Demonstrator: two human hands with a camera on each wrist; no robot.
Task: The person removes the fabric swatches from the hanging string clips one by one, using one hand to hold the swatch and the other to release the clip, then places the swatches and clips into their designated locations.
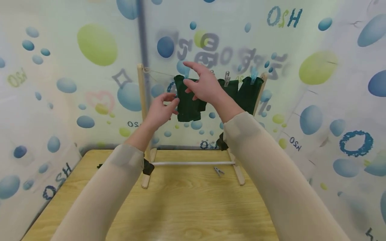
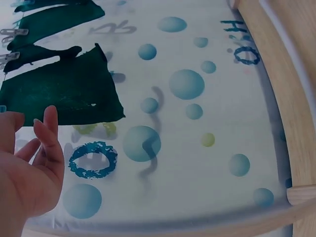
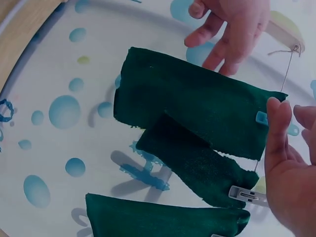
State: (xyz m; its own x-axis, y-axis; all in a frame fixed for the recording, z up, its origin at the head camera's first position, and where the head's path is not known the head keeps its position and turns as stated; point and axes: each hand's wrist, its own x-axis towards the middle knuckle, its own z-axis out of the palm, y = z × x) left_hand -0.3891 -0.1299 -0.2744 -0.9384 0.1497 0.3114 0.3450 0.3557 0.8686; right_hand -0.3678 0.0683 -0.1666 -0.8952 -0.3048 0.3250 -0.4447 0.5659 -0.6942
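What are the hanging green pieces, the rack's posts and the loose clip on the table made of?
Green pieces: probably matte fabric, with soft bends and ragged edges.
Posts: likely wood, from their pale tan, dull surface.
Loose clip: grey, perhaps metal or plastic; too small to tell.

Dark green cloths (image 1: 188, 108) in a row

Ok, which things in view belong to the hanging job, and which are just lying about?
In the job:
- green cloths
- blue clips and metal clips on the string
- wooden stand

Lying about:
- loose grey clip on the table, perhaps a spare
- small dark object beside the left sleeve, too unclear to name
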